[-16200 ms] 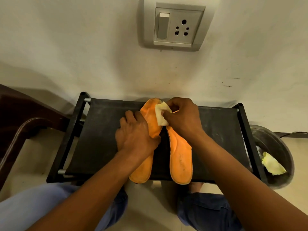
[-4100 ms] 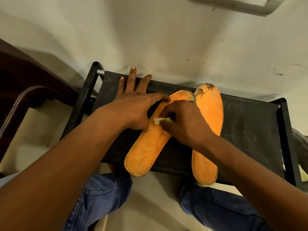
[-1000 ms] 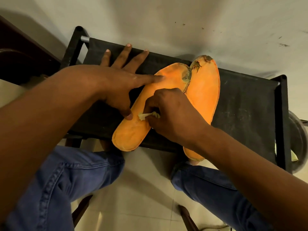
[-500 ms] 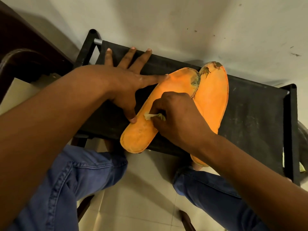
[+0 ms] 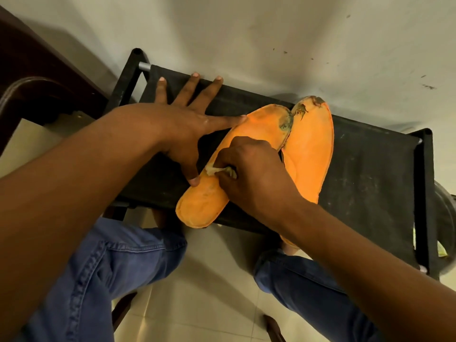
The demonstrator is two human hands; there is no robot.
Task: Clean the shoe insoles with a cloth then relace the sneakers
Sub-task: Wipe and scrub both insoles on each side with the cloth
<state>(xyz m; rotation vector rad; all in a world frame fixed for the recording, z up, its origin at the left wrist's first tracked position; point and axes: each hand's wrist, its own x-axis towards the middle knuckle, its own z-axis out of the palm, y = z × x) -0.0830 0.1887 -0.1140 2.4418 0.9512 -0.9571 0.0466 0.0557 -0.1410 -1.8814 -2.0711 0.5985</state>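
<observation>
Head view: the black counter (image 5: 370, 174) carries both orange insoles. My left hand (image 5: 187, 129), fingers spread flat, pins the left insole (image 5: 209, 193); my right hand (image 5: 249, 174) pinches the wadded cloth (image 5: 217, 170) against it. Its overhanging heel could flip off if I scrub hard.

My left hand (image 5: 187, 124) lies flat, fingers splayed toward the far left; my right hand (image 5: 251, 174) is curled tight, apparently pinching something.

Right hand (image 5: 249, 174) and cloth (image 5: 217, 170) now nearer insole (image 5: 222, 169) heel
</observation>
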